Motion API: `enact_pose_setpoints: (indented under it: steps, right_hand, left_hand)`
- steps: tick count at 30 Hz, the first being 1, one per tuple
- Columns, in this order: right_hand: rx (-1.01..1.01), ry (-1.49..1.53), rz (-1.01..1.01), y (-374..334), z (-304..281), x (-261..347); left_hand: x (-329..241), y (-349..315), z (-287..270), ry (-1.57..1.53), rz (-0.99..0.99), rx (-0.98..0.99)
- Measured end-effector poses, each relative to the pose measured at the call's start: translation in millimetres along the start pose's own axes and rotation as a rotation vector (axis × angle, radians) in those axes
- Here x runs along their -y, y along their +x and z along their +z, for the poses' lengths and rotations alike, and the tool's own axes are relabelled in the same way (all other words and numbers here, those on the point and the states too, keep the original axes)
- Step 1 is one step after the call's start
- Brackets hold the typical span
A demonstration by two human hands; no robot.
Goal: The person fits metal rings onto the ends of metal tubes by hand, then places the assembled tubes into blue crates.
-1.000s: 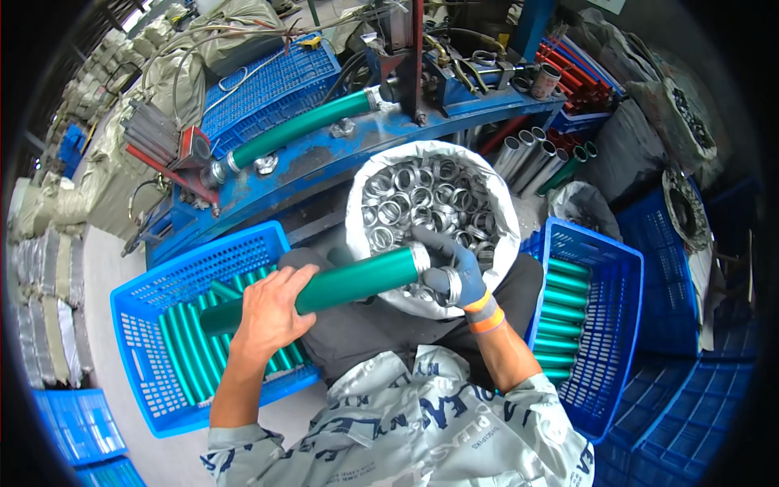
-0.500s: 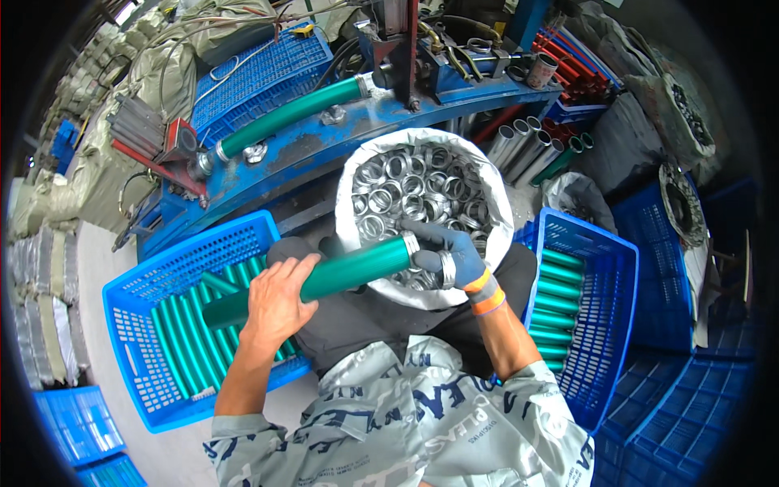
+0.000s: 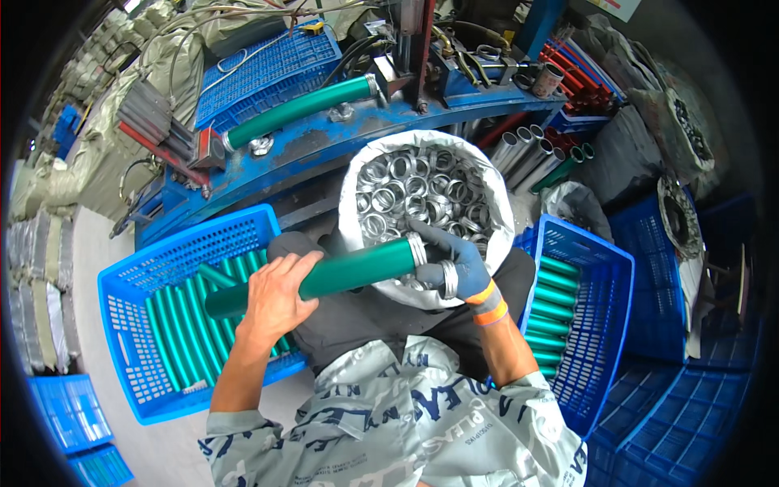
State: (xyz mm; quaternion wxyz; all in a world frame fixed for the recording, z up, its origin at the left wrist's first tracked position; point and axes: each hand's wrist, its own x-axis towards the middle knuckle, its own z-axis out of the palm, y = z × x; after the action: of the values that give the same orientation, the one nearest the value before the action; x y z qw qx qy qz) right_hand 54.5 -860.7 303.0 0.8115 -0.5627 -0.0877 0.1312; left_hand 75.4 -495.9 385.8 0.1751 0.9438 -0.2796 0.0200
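Centre of frame: a smooth green tube (image 3: pixel 341 276) with a metal ring (image 3: pixel 417 249) on its right end. Left hand (image 3: pixel 272 299) wraps the tube; gloved right hand (image 3: pixel 451 261) pinches the ringed end, holding another ring (image 3: pixel 449 278).

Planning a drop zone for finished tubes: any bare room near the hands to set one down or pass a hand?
Free: the left end of the left blue plastic crate, beside its green tubes; the pale floor left of it. Crowded: the white sack of metal rings, and the right blue crate, stacked with tubes. The left hand and gloved right hand hold a green tube.
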Motion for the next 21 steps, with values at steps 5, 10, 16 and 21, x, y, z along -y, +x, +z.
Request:
enact_pose_setpoints:
  steps: [5,10,16,21]
  right_hand:
    - [-0.02,-0.164,-0.122,1.3,4.2,-4.4]
    - [-0.025,0.096,-0.006,-1.4,9.0,-9.7]
    - [-0.108,-0.104,-0.041,-4.7,12.5,-15.6]
    - [-0.048,-0.006,-0.022,-0.4,3.0,-19.5]
  left_hand:
    - [3.6,-5.0,-1.1,0.008,-0.027,0.027]
    - [3.1,-4.1,4.9,-0.005,-0.021,0.008]
    - [3.8,-4.5,13.9,0.019,-0.027,-0.005]
    - [9.6,-5.0,19.2,-0.002,-0.017,0.004]
